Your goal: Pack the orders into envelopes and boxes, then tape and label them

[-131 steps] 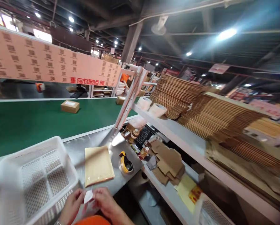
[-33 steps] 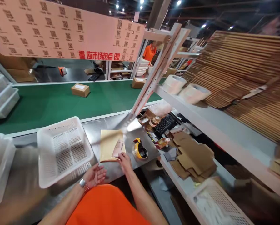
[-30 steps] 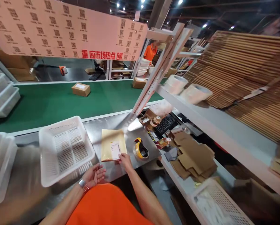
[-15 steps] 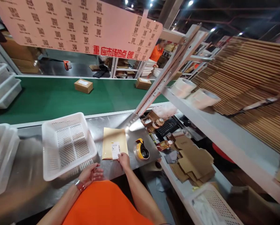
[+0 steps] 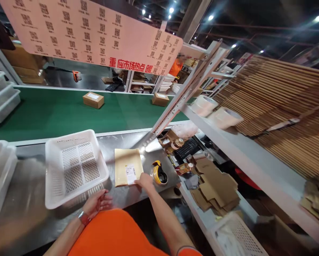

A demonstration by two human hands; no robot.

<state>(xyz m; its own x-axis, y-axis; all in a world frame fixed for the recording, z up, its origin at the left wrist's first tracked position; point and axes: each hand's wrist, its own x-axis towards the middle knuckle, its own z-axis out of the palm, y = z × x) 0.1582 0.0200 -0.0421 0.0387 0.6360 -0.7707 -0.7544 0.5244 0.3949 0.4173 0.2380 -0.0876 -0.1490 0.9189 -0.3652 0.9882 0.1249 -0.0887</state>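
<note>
Buff rectangular envelope (image 5: 127,157) flat on the metal bench (image 5: 127,198), right of the white plastic basket (image 5: 54,185). Printed white label (image 5: 130,174), half-lifted a second ago, now flat: looks labelled. Right hand (image 5: 145,181) touching label's near edge, pressing or pinching unclear; left hand (image 5: 97,202) loose, nothing held.

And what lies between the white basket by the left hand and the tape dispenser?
Head view: a tan envelope, the right hand at its near right corner.
</note>
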